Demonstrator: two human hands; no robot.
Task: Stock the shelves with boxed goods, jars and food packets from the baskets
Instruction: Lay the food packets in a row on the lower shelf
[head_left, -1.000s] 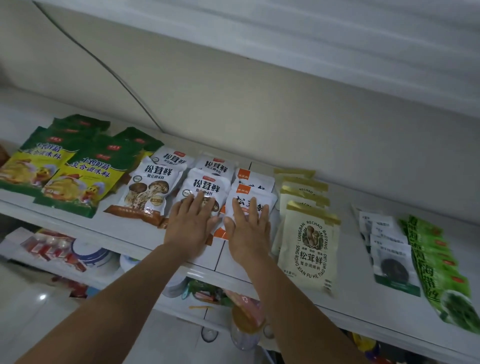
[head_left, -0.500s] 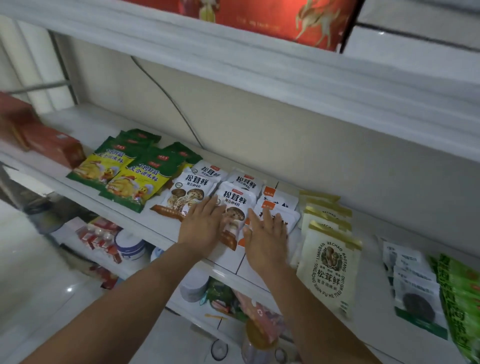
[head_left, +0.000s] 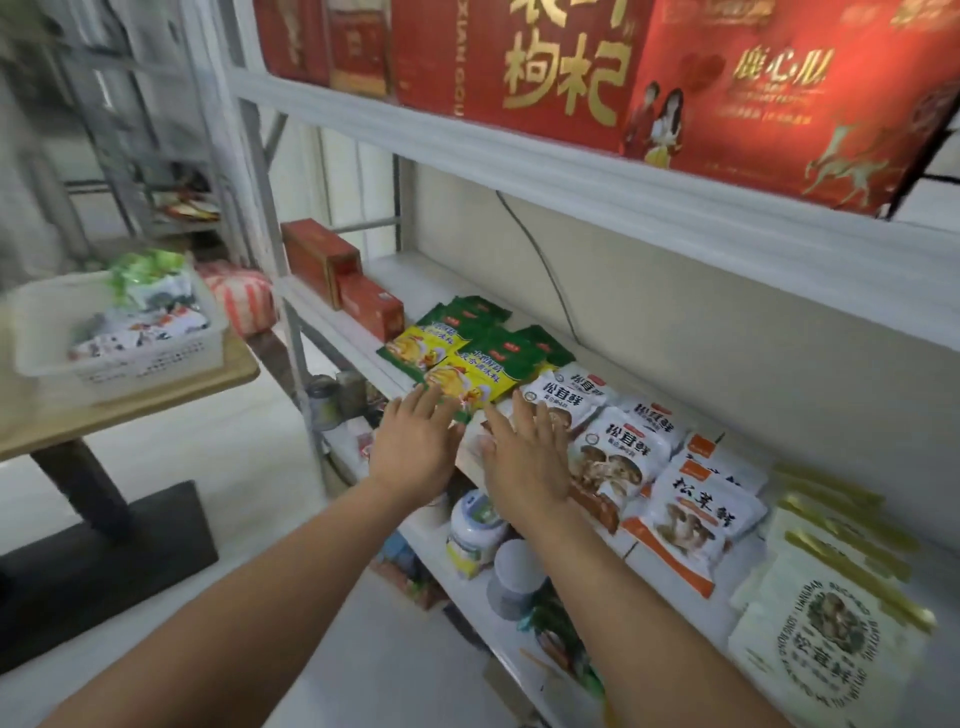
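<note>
Fingers (head_left: 432, 410) of the left hand (head_left: 415, 452) are straight and close together, their tips at the near corner of the green and yellow packet (head_left: 470, 376). The right hand (head_left: 527, 467) is flat as well, fingers a little spread, over the near end of the white mushroom packet (head_left: 569, 397) — neither hand holds anything. Both packets lie flat on the shelf (head_left: 415, 273), with the long axis running from the front edge toward the back wall. More packets lie in the white basket (head_left: 150, 364) on the wooden table (head_left: 223, 376), well apart to the left, beyond the shelf post. For the next fetch, I judge, the left hand is the nearer one — the reach goes leftward.
</note>
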